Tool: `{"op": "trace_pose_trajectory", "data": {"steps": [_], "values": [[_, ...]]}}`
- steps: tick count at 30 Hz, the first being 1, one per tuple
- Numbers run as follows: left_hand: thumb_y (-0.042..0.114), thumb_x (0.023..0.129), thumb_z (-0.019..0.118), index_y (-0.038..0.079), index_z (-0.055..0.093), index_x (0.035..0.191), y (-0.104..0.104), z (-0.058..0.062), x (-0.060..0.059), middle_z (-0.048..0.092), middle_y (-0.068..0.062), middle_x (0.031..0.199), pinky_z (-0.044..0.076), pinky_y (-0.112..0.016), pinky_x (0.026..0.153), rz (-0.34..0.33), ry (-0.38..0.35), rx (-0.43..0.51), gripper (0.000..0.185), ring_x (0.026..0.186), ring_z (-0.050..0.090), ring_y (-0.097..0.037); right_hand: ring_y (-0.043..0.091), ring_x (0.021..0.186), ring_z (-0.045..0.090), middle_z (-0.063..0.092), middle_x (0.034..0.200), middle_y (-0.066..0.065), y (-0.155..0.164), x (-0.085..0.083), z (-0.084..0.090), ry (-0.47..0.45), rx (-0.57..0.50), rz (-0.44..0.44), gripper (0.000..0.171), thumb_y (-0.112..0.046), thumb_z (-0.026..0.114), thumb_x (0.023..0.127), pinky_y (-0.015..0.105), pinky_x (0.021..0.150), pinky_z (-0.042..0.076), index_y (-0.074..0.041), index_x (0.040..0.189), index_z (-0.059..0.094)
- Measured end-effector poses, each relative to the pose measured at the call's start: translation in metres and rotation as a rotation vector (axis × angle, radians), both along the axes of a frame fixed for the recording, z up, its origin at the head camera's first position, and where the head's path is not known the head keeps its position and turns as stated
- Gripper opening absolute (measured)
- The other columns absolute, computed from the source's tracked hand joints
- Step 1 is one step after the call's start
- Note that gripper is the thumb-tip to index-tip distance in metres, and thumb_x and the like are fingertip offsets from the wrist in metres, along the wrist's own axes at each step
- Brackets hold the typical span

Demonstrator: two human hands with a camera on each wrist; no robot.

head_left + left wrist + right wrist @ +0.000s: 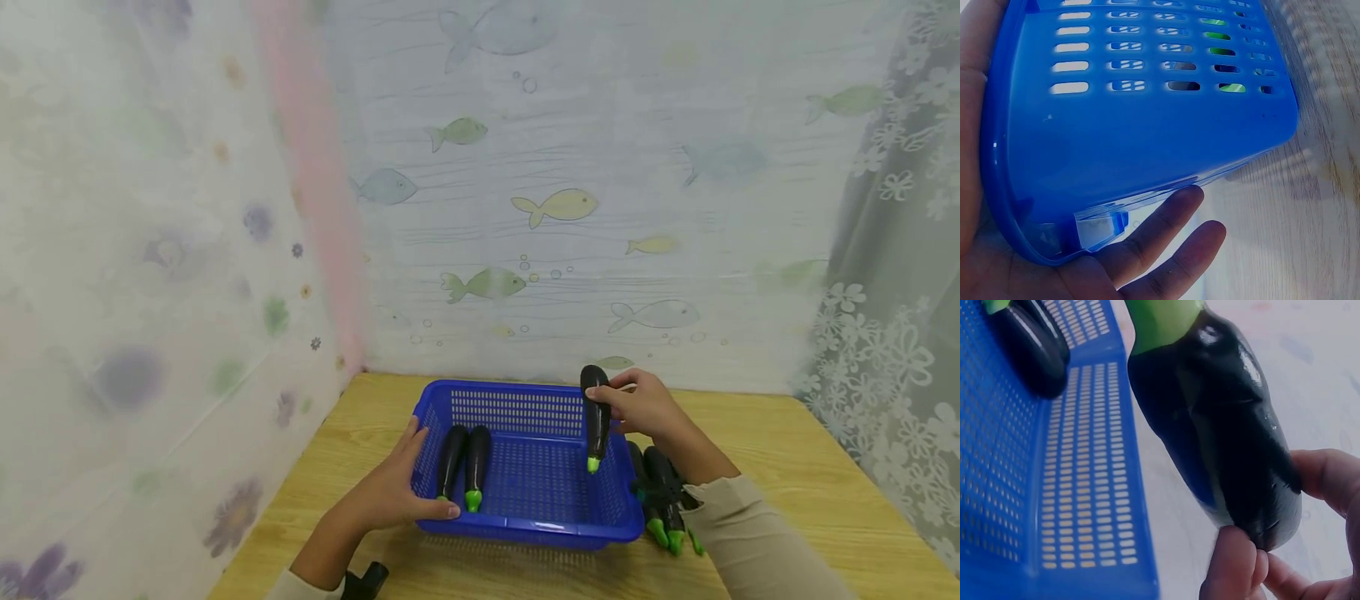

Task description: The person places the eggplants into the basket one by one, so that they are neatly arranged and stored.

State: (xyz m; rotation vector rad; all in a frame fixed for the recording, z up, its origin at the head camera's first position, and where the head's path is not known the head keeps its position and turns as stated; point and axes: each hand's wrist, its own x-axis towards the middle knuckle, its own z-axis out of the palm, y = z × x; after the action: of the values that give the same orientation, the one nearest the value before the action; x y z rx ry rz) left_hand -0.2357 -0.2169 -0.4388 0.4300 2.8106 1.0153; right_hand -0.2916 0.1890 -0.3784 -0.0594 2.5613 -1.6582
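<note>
A wooden table (787, 467) fills the lower frame, bearing a blue basket (525, 525) at lower centre. The left hand (390, 492) lies with straight fingers against its left corner. The right hand (641, 408) pinches an eggplant (596, 417) above the basket's right side.

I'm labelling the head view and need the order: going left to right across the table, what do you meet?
Left hand on the blue basket → two eggplants lying in it → eggplant held by the right hand → right hand → eggplants on the table.
</note>
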Motion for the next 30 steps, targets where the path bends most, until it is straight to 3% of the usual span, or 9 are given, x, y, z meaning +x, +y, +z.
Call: {"op": "trace_pose_trajectory", "data": {"steps": [22,30], "values": [[0.064,0.070,0.088,0.013,0.014,0.168,0.001,0.001,0.000,-0.007,-0.009,0.175,0.032,-0.074,0.114,0.003,0.006,0.004,0.133,0.157,0.017,-0.046,0.029,0.092,0.071,0.057,0.127,0.034,-0.039,-0.018,-0.015,-0.073,-0.058,0.016,0.065,-0.031,0.077,0.093,0.048,0.080,0.064,0.009,0.134,0.046],[0.063,0.070,0.088,0.013,0.015,0.167,0.001,0.003,0.002,-0.007,-0.009,0.175,0.032,-0.074,0.113,0.011,-0.006,0.003,0.132,0.157,0.018,-0.047,0.027,0.090,0.071,0.065,0.118,0.023,-0.050,-0.024,-0.023,-0.127,-0.043,0.022,0.055,-0.034,0.080,0.091,0.050,0.082,0.063,0.004,0.124,0.060]]}}
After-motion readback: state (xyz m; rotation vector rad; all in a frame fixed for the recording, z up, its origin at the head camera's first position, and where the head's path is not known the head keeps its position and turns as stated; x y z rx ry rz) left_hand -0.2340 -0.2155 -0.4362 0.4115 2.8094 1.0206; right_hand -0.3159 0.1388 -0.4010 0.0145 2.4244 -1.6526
